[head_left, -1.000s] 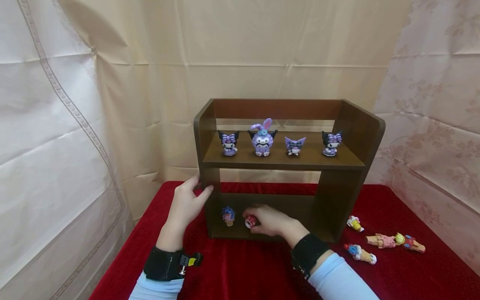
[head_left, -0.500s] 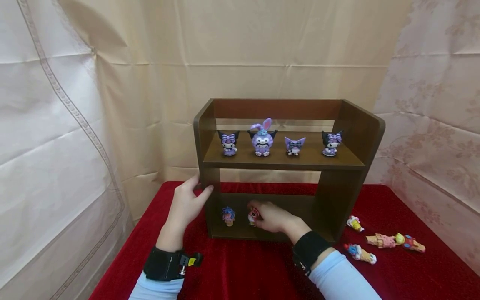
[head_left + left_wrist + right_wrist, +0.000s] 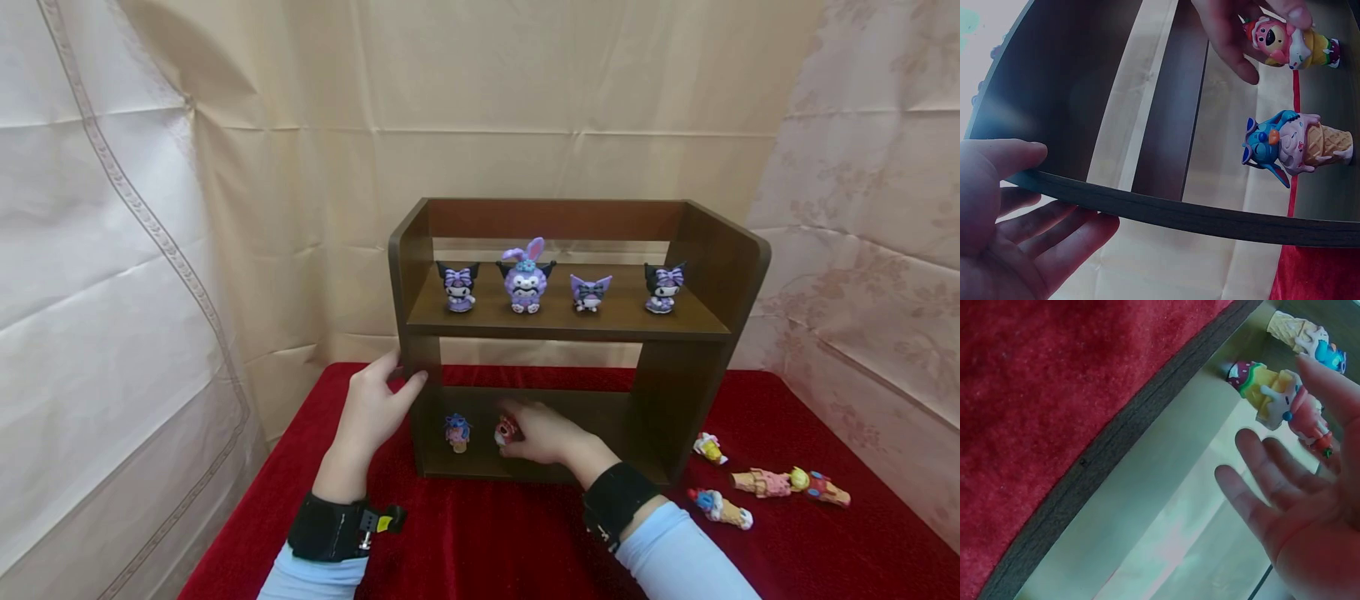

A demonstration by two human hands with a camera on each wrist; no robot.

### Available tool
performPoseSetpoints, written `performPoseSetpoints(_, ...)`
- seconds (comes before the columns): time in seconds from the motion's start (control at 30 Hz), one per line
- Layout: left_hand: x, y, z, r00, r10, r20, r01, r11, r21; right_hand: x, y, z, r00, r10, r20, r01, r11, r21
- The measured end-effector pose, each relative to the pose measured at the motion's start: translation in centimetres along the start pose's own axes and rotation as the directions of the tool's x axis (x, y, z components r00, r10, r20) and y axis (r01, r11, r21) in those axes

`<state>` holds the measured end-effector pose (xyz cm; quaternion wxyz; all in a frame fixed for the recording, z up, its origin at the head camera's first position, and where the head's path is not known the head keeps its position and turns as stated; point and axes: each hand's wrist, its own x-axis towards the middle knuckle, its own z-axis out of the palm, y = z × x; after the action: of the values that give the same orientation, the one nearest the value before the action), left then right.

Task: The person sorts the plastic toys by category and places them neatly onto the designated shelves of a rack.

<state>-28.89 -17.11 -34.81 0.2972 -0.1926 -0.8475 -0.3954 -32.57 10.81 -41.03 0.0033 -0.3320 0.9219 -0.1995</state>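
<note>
A pink bear figurine (image 3: 1282, 44) in a yellow ice-cream cone with a strawberry on its head stands upright on the lower shelf (image 3: 577, 425). My right hand (image 3: 543, 429) is around it, fingers spread; in the right wrist view its thumb lies close beside the bear figurine (image 3: 1275, 394). To its left stands a blue figurine (image 3: 1294, 144) with sunglasses, in a pink ice-cream waffle cone. My left hand (image 3: 375, 404) rests on the left side panel of the brown wooden shelf (image 3: 1166, 209), thumb inside and fingers outside.
On the top shelf stand several purple and black figurines (image 3: 526, 283) in a row. More ice-cream cone figurines (image 3: 720, 508) lie on the red tablecloth (image 3: 810, 550) to the right of the shelf. Beige curtains (image 3: 585, 100) hang behind.
The bear figurine has shifted slightly right and turned from tipped toward the camera to upright. My right hand has moved with it, its fingers now blurred. My left hand has stayed put.
</note>
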Motion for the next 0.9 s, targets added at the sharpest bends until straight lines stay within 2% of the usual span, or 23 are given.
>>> performPoseSetpoints(0.17, 0.0, 0.0, 0.0, 1.0, -0.002, 0.001, 0.002, 1.0, -0.002, 0.1, -0.13, 0.18, 0.996, 0.074, -0.045, -0.075, 0.997, -0.008)
performPoseSetpoints(0.37, -0.02, -0.01, 0.0, 1.0, -0.003, 0.0, 0.003, 1.0, -0.006, 0.39, -0.24, 0.58, 0.993, 0.092, -0.075, -0.093, 0.996, 0.003)
performPoseSetpoints(0.6, -0.01, -0.11, 0.06, 1.0, -0.008, -0.001, 0.008, 1.0, 0.004, 0.54, -0.32, 0.69, 0.995, 0.056, -0.077, -0.056, 0.998, -0.002)
performPoseSetpoints(0.9, -0.07, -0.12, 0.04, 1.0, -0.021, 0.003, 0.021, 1.0, 0.022, 0.64, -0.35, 0.83, 0.989, -0.066, -0.13, 0.06, 0.997, -0.054)
